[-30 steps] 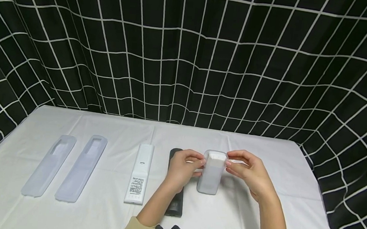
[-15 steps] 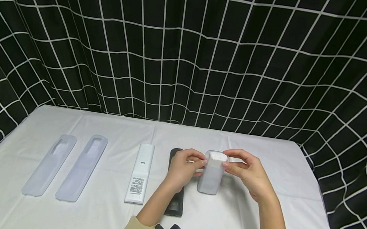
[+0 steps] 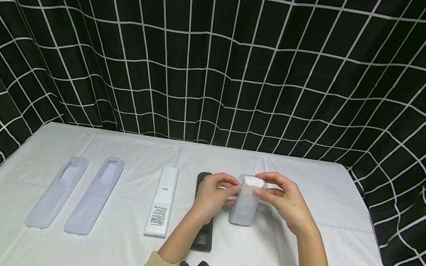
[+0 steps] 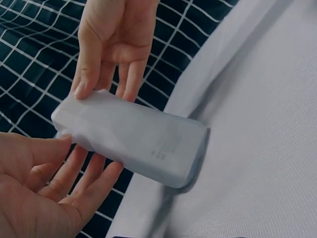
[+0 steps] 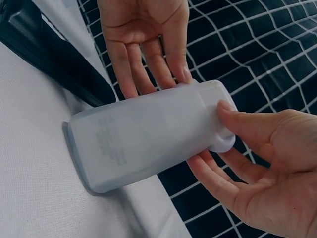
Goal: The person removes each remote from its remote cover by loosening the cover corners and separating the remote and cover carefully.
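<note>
Upright and tilted, a white remote control (image 3: 251,181) sits inside a translucent silicone cover (image 3: 242,209), its lower end on the white cloth. Faint print shows through the cover (image 5: 111,141). My left hand (image 3: 209,196) pinches the cover's left edge near the upper end. On the other side, my right hand (image 3: 287,200) grips the upper right corner, and its thumb (image 5: 229,111) presses on the remote's end. A loose lip of the cover (image 5: 223,143) sticks out near the right fingers in the right wrist view.
Partly behind my left arm lies a black remote control (image 3: 202,237). Left of it is a white remote (image 3: 162,200) with a printed label. Two translucent covers (image 3: 57,191) lie farther left on the white tablecloth (image 3: 119,251). A black grid curtain (image 3: 219,66) surrounds the table.
My right hand has shifted slightly left, its thumb and fingers moving from the cover's right edge onto its upper corner. The left hand and the cover have barely moved.
</note>
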Action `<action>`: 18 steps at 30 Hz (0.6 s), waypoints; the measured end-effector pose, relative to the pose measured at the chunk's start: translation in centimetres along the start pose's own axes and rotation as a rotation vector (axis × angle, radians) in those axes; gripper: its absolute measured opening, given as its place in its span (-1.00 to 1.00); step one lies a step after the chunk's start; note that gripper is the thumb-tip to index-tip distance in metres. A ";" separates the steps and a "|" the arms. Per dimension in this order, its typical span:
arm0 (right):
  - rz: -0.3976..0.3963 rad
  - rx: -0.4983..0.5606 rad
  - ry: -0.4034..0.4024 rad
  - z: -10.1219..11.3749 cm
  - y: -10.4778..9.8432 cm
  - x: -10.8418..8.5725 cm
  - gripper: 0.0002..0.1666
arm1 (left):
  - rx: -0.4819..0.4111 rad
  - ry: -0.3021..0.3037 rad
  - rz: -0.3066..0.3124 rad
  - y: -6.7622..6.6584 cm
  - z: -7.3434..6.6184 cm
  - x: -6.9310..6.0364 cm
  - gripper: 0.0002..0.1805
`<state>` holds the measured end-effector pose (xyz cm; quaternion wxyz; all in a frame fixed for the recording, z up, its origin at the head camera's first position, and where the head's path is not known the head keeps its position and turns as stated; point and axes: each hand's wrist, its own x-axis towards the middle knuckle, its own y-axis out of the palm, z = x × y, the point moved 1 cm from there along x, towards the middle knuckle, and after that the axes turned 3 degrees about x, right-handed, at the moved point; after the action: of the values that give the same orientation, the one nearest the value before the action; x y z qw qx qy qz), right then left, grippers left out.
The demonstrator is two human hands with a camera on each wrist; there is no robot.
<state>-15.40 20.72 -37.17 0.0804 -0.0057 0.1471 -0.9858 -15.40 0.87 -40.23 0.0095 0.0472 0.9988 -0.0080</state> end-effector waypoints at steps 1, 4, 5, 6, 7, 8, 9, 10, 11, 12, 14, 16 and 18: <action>-0.002 -0.002 0.000 0.0 0.0 0.0 -0.45 | -0.001 -0.001 0.000 0.0 0.0 0.0 -0.88; -0.012 -0.006 0.002 0.0 0.1 0.0 -0.47 | -0.006 -0.003 0.003 0.0 0.0 0.0 -0.87; -0.015 -0.006 0.002 0.0 0.1 0.0 -0.47 | -0.009 -0.002 0.004 0.0 -0.1 0.0 -0.87; -0.019 -0.007 0.002 0.0 0.1 0.0 -0.48 | -0.012 -0.003 0.005 0.0 -0.1 0.0 -0.87; -0.023 -0.003 0.001 0.0 0.1 0.0 -0.48 | -0.015 -0.004 0.007 0.1 -0.1 -0.1 -0.86; -0.026 0.001 0.001 0.0 0.2 0.0 -0.48 | -0.017 -0.003 0.009 0.1 -0.1 -0.1 -0.86; -0.030 0.002 0.000 0.0 0.2 0.0 -0.49 | -0.020 -0.004 0.011 0.1 -0.2 -0.1 -0.85; -0.034 0.003 0.000 0.0 0.2 0.0 -0.49 | -0.021 -0.004 0.013 0.1 -0.2 -0.1 -0.85; -0.038 0.005 -0.001 0.1 0.2 0.0 -0.49 | -0.021 -0.002 0.015 0.1 -0.2 -0.1 -0.84; -0.042 0.005 -0.002 0.1 0.1 0.0 -0.50 | -0.020 -0.001 0.017 0.1 -0.2 -0.1 -0.84; -0.050 0.008 -0.006 0.1 0.1 0.0 -0.51 | -0.018 0.002 0.023 0.1 -0.2 -0.1 -0.83; -0.059 0.012 -0.011 0.2 0.0 0.0 -0.51 | -0.019 0.006 0.031 0.1 -0.2 0.0 -0.84; -0.066 0.019 -0.017 0.3 0.0 0.0 -0.52 | -0.023 0.011 0.039 0.0 -0.2 0.0 -0.84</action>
<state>-15.35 20.68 -36.89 0.0490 -0.0183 0.1366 -0.9892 -15.44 0.92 -40.00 0.0047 0.0668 0.9977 0.0038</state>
